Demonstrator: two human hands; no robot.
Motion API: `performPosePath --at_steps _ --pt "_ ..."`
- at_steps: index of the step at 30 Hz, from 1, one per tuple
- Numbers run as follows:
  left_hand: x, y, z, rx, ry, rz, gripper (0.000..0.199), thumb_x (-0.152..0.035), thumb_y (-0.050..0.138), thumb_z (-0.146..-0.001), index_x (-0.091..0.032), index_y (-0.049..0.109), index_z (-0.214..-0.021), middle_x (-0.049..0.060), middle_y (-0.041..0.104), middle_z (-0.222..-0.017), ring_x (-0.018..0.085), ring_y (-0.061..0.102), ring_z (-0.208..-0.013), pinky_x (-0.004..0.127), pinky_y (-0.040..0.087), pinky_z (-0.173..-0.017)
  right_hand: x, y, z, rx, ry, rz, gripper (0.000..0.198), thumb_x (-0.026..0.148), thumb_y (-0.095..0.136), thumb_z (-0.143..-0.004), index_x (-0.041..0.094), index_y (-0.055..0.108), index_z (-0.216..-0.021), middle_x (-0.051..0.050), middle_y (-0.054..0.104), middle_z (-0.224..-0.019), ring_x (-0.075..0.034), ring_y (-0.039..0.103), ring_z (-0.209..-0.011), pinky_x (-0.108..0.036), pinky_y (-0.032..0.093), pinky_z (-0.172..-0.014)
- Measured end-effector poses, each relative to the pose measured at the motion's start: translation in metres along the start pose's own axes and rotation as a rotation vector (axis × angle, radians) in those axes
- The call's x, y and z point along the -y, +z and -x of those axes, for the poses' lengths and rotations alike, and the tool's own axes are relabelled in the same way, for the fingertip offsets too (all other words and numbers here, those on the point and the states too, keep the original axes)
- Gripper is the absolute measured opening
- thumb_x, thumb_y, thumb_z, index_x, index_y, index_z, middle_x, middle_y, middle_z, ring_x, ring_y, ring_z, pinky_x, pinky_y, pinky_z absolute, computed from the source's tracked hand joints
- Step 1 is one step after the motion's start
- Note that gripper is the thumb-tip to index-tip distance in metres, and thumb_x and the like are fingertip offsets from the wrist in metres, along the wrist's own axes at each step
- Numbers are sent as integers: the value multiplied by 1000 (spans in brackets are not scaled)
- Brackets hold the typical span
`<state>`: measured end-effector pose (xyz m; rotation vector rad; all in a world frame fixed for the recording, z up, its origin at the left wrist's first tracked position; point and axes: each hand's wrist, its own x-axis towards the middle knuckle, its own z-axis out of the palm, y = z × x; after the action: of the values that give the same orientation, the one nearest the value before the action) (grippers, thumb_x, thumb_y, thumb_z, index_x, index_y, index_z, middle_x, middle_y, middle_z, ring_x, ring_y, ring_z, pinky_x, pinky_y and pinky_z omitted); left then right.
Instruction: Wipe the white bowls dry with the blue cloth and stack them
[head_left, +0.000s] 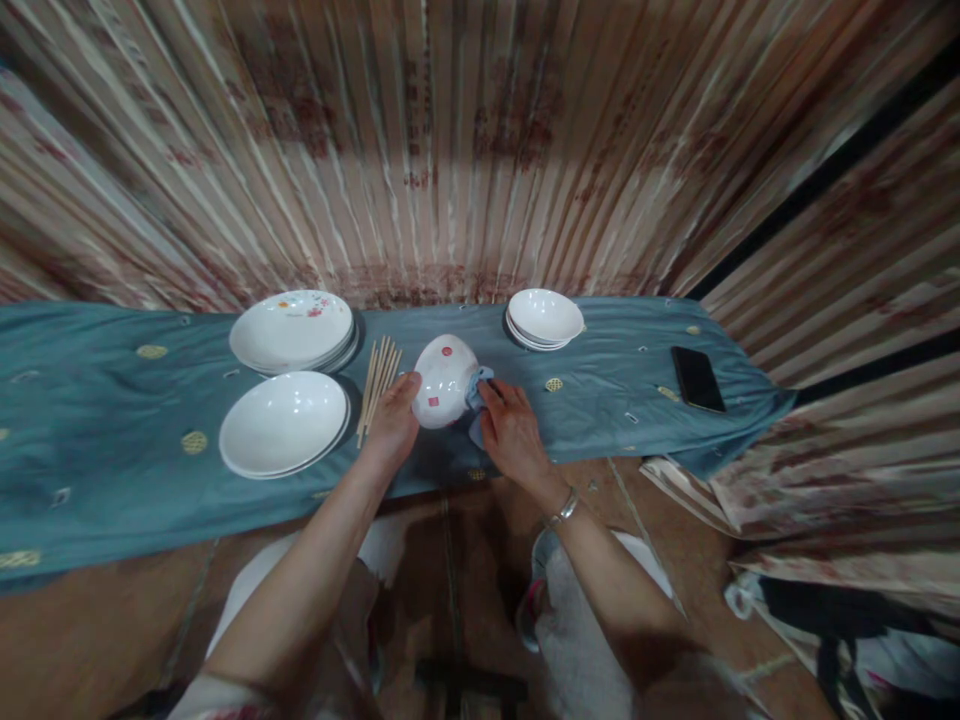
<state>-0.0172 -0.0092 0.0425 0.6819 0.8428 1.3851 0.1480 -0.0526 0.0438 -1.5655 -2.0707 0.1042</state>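
Note:
A white bowl (444, 380) with red marks on its outside is held over the cloth-covered table, its underside turned toward me. My left hand (394, 420) grips the bowl's left edge, thumb on the outside. On the opposite side, my right hand (511, 425) pinches a blue cloth (478, 385) and presses it against the bowl's right edge. Several wooden chopsticks (379, 380) lie just beyond my left hand. Behind and to the right of the bowl stands a stack of small white bowls (546, 316).
On the left are a stack of flower-patterned plates (292, 332) and a stack of white dishes (283, 425). A black phone (697, 379) lies at the right on the teal tablecloth (607, 400). Pleated curtains (465, 150) hang right behind the table.

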Motion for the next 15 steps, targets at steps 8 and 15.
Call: performPosePath --at_steps 8,15 --pt "0 -1 -1 11 1 -3 34 -39 81 -64 -15 64 -80 6 73 -77 27 68 -99 36 52 -85 -2 -2 3 42 14 -15 42 11 42 -87 9 63 -124 -17 63 -119 -29 55 -102 -44 46 -96" --pt "0 1 -1 22 15 -27 34 -44 77 -65 -16 63 -78 7 73 -80 27 67 -99 35 52 -83 -2 0 10 4 -2 -164 37 11 45 -85 11 69 -114 -15 66 -115 -27 58 -103 -43 48 -96"
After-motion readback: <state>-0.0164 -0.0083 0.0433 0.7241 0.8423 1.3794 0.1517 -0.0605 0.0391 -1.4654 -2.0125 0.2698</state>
